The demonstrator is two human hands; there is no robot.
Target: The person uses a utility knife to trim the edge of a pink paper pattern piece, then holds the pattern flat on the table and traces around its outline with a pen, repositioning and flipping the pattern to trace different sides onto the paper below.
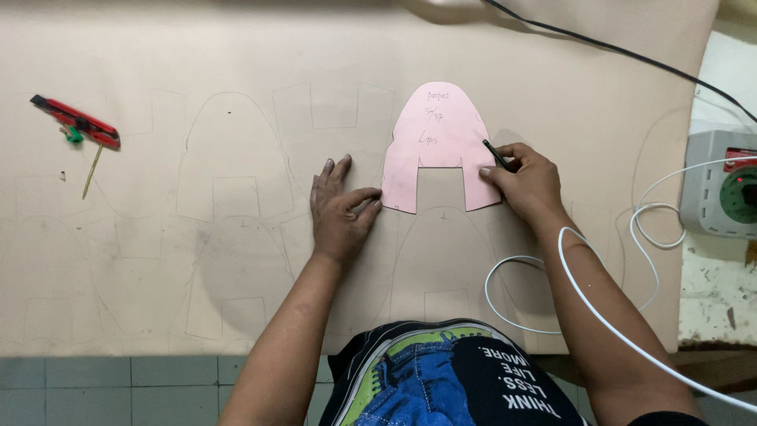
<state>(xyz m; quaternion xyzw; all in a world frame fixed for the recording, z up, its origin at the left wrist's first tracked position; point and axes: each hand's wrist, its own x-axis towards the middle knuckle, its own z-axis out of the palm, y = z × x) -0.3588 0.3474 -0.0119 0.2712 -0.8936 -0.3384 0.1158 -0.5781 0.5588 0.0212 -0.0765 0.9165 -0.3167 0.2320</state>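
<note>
A pink template [438, 142], arch-topped with a rectangular notch cut from its lower edge and some handwriting on its face, lies flat just right of frame centre on a large tan sheet [236, 63] that covers most of the view. The left hand [341, 211] rests palm down on the sheet, fingers spread, thumb tip touching the template's lower left leg. The right hand [527, 181] is curled around a dark pen [495, 154], tip against the template's right edge, forefinger pressing its lower right leg. Faint outlines [230, 158] of the same shape are drawn across the sheet. At upper left lie a red-and-black utility knife [76, 122] and a thin stick [92, 171]. White cable [599, 315] loops at lower right; a grey device with a green dial [721, 185] sits at the right edge.
</note>
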